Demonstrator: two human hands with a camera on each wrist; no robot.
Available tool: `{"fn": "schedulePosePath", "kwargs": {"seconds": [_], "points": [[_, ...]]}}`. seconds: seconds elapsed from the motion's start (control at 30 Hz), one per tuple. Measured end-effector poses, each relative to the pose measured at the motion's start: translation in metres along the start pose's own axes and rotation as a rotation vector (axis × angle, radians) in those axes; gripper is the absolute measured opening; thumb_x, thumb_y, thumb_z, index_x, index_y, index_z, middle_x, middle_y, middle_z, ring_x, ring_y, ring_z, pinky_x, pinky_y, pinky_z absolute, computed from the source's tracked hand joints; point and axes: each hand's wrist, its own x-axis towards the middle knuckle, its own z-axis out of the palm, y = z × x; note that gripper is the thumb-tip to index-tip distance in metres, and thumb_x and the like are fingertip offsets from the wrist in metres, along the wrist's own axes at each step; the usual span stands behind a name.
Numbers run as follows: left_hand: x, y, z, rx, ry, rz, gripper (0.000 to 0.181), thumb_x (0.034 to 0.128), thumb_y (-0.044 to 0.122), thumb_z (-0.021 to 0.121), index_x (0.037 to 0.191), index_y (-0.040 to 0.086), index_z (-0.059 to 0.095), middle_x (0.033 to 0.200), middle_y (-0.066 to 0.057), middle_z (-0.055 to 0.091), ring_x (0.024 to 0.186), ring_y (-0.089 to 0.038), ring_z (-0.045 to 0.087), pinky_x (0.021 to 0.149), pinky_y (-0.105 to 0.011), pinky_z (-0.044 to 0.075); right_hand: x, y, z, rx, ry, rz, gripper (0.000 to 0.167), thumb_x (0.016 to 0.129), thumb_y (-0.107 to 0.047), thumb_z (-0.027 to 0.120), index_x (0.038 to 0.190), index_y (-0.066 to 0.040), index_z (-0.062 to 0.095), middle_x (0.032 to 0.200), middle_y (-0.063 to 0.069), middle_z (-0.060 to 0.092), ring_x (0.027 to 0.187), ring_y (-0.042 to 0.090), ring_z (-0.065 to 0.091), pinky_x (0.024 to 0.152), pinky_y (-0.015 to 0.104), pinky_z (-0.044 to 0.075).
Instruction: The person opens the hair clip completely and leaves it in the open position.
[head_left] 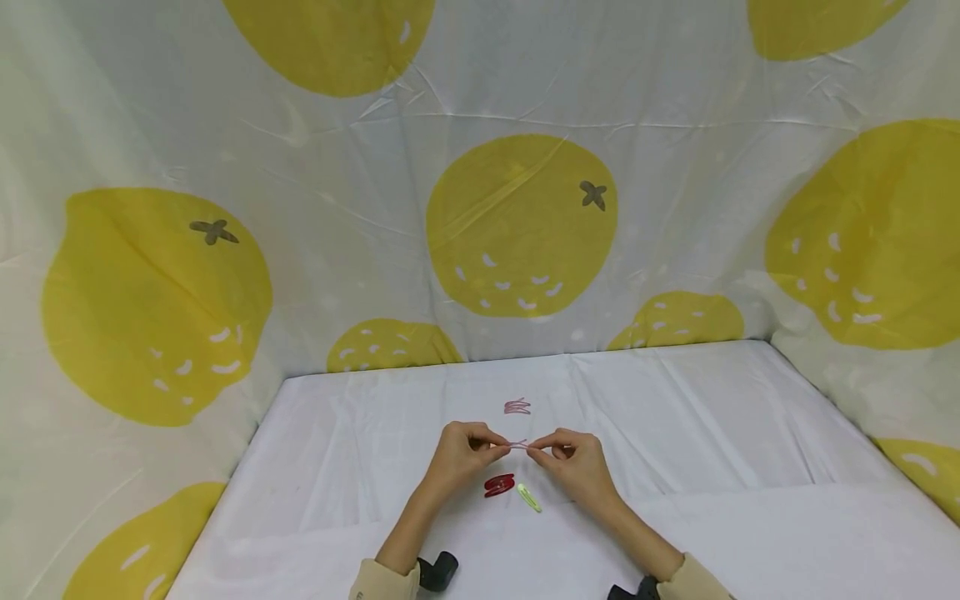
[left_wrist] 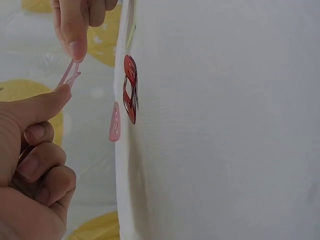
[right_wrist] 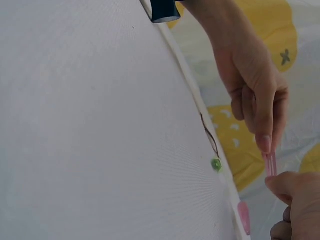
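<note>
A pink hair clip [head_left: 518,445] is stretched between the two hands above the cloth, one end pinched by each. My left hand [head_left: 459,457] grips its left end between thumb and forefinger; my right hand [head_left: 577,463] pinches the right end. In the left wrist view the clip [left_wrist: 70,76] has its narrow parts spread apart. Beyond the hands lie several pink clips [head_left: 517,407]. Nearer than the hands, red clips [head_left: 498,485] lie in a small group, with a green clip [head_left: 528,497] just right of them.
A white cloth [head_left: 330,467] covers the table. Behind it hangs a pale curtain [head_left: 675,208] with large yellow fruit prints. Dark wrist-worn devices show beside both sleeves, one at the left wrist [head_left: 438,572].
</note>
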Motion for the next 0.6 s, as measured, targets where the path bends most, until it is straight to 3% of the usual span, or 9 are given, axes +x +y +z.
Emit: {"fn": "schedulePosePath", "kwargs": {"seconds": [0.33,0.6], "points": [[0.0009,0.0007,-0.0013,0.033,-0.003,-0.028,0.005,0.0827,0.006,0.086,0.083,0.002,0.082,0.065,-0.004,0.066,0.058,-0.002,0.043,0.053,-0.016,0.034,0.0014,-0.0024,-0.0006,-0.044,-0.016,0.082,0.008,0.081,-0.014,0.088,0.082,-0.019,0.083,0.054,-0.007,0.037,0.052,-0.001,0.030,0.051,0.016,0.025],[0.0055,0.0011,-0.0032,0.093,-0.063,-0.049,0.005,0.0850,0.007,0.083,0.083,0.002,0.083,0.066,0.000,0.065,0.063,-0.005,0.047,0.055,-0.018,0.037,0.0079,-0.0011,-0.0004,-0.104,-0.032,0.213,0.009,0.083,-0.015,0.087,0.079,-0.021,0.082,0.055,-0.007,0.041,0.054,0.001,0.035,0.053,0.018,0.028]]}}
